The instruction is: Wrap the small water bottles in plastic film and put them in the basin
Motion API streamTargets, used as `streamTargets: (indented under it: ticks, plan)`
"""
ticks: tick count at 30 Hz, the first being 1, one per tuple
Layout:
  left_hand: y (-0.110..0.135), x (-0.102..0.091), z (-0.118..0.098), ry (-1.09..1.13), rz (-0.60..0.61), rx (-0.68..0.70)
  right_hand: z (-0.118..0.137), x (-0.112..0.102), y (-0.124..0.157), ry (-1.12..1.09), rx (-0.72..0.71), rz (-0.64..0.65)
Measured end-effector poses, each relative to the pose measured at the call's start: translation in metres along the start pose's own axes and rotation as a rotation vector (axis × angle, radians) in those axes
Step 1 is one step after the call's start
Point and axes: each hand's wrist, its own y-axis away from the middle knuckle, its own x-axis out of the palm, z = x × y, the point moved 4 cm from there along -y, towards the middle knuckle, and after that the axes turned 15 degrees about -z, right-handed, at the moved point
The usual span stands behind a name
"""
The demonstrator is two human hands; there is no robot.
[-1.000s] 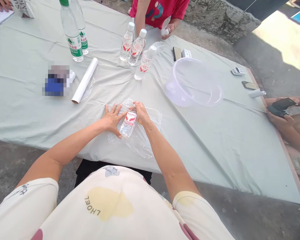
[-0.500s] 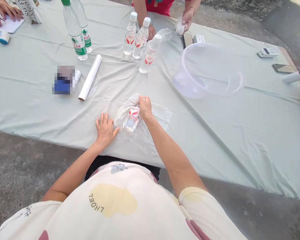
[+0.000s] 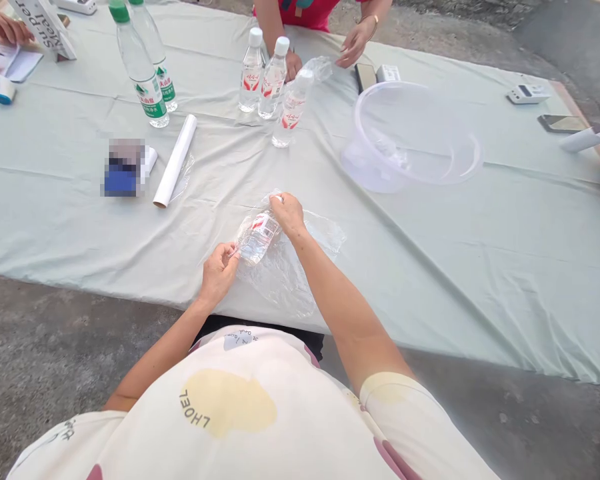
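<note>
A small clear water bottle point(image 3: 261, 235) with a red and white label lies tilted on a sheet of clear plastic film point(image 3: 293, 280) near the table's front edge. My right hand point(image 3: 287, 213) is closed around the bottle's cap end. At the bottle's base, my left hand point(image 3: 221, 265) pinches the left edge of the film between thumb and fingers. Some film lies up along the bottle's left side; the rest spreads flat to the right and toward me.
A roll of film point(image 3: 176, 161) lies to the left, beside a partly blurred box point(image 3: 125, 170). Green-capped bottles point(image 3: 143, 83) and white-capped bottles point(image 3: 272, 80) stand farther back. A clear plastic basin point(image 3: 375, 170) sits at right. Across the table is a co-worker's hand point(image 3: 356, 45).
My left hand has gone from lying spread on the cloth to pinching the film's edge. The bottle has turned, showing its barcode. The co-worker's hand has let go of a crumpled clear piece.
</note>
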Motion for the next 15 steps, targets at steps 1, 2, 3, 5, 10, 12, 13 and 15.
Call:
streamTargets:
  ticks: [1, 2, 3, 5, 10, 12, 13, 15]
  plan:
    - [0.001, 0.002, 0.001, 0.024, -0.012, -0.009, 0.002, -0.003, 0.001, 0.052, -0.034, 0.006]
    - [0.001, 0.005, 0.002, 0.042, -0.02, -0.012, 0.003, -0.006, 0.001, 0.089, -0.061, 0.016]
    - [0.002, 0.007, 0.002, 0.053, -0.02, -0.01, 0.003, -0.007, 0.001, 0.112, -0.081, 0.024]
    - [0.004, 0.01, 0.002, 0.051, -0.011, 0.008, 0.002, -0.01, -0.002, 0.119, -0.105, 0.041]
    - [0.01, 0.012, -0.003, -0.026, -0.033, 0.083, 0.006, -0.014, -0.03, 0.083, -0.295, 0.048]
    - [0.012, 0.011, -0.004, -0.042, -0.04, 0.094, 0.014, -0.011, -0.041, 0.146, -0.429, 0.116]
    - [0.012, 0.012, -0.004, -0.045, -0.042, 0.098, 0.019, -0.008, -0.045, 0.192, -0.486, 0.168]
    - [0.013, 0.013, -0.005, -0.046, -0.049, 0.106, 0.03, -0.001, -0.053, 0.266, -0.56, 0.271]
